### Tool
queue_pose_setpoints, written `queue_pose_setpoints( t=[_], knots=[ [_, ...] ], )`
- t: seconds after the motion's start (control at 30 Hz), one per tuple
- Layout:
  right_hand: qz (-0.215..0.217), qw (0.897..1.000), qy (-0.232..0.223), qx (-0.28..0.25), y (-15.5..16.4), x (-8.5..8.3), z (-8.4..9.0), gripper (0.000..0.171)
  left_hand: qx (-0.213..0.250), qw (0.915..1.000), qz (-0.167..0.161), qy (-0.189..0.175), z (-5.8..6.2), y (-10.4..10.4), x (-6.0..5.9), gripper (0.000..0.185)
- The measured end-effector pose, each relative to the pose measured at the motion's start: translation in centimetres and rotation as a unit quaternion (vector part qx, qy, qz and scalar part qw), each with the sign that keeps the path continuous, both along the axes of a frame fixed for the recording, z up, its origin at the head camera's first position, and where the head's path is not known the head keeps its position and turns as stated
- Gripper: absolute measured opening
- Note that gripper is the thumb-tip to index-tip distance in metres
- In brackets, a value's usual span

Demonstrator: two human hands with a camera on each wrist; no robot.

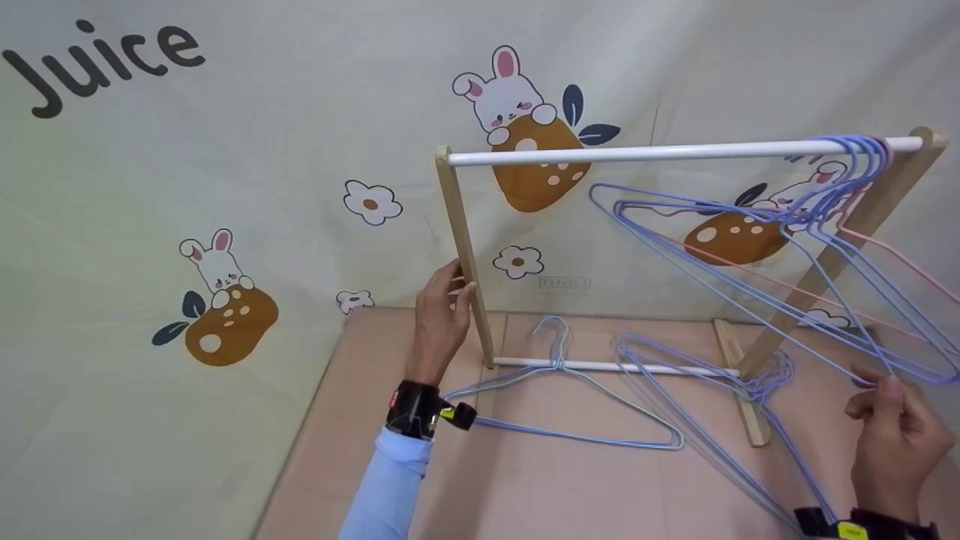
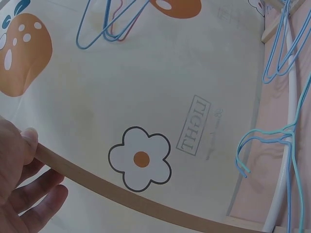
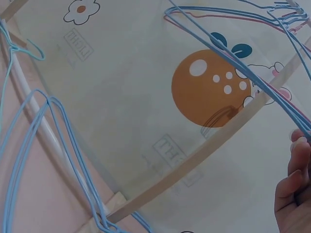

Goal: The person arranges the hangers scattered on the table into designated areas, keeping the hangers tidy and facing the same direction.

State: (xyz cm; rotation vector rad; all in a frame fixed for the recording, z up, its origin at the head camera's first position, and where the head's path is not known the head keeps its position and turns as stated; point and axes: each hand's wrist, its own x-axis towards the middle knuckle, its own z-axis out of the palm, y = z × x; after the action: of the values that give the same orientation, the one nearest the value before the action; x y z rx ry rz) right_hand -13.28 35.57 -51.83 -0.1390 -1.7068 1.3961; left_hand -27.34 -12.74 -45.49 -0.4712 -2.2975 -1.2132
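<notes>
Plainly, line by line:

Left hand (image 1: 442, 315): at about 9 o'clock of the rack, thumb and fingers wrapped round the left wooden upright (image 1: 466, 255); the left wrist view shows the thumb on top of the slat and the fingers beneath it.

Right hand (image 1: 896, 431): at about 4 o'clock, fingertips pinching the lower corner of a blue hanger (image 1: 757, 300) that hangs from the white top rail (image 1: 675, 152).

Hanging hangers: a bunch of blue ones and a pink one (image 1: 892, 255), hooks crowded at the rail's right end, toward 2 o'clock.

Long axis of the held hanger: slanted, running from 10 o'clock at its far tip down to 4 o'clock at the hand; the hook points up over the rail.

Loose hangers: a light blue one (image 1: 570, 405) lies flat on the pink table (image 1: 360, 420), hook toward 12 o'clock across the lower white bar (image 1: 600, 366); more blue ones (image 1: 712, 427) lie fanned toward 5 o'clock.

Handling, as I judge it: thin coated wire, very light, springy rather than rigid, smooth and apt to slide or snag on its neighbours.

Best hold, likely: the neck under the hook, or a shoulder bend.

Rack: looks light, liable to shift unless steadied.
</notes>
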Motion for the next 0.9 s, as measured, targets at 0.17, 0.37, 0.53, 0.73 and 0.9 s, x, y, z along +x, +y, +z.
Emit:
queue_pose_setpoints(
  t=[0.17, 0.37, 0.53, 0.73, 0.9],
  knots=[
    [0.188, 0.946, 0.172, -0.2, -0.1, -0.5, -0.3, 0.034, 0.01, 0.9999, -0.006, 0.01, 0.0, 0.1, 0.0, 0.038],
    [0.234, 0.926, 0.155, -0.253, -0.7, -0.8, -0.7, 0.034, 0.016, 0.9998, -0.005, 0.012, -0.1, 0.2, 0.0, 0.037],
    [0.202, 0.958, 0.023, -0.204, -1.4, -0.9, -1.1, 0.039, 0.013, 0.9998, -0.002, 0.015, -0.1, 0.2, 0.1, 0.037],
    [0.177, 0.977, -0.113, -0.041, -3.5, -1.3, -1.5, 0.033, 0.012, 0.9998, -0.001, 0.014, 0.1, 0.2, 0.0, 0.037],
    [0.209, 0.961, -0.13, 0.127, -5.3, -2.5, -3.2, 0.02, 0.014, 0.9999, -0.001, 0.009, 0.1, 0.3, -0.1, 0.038]
  ],
)
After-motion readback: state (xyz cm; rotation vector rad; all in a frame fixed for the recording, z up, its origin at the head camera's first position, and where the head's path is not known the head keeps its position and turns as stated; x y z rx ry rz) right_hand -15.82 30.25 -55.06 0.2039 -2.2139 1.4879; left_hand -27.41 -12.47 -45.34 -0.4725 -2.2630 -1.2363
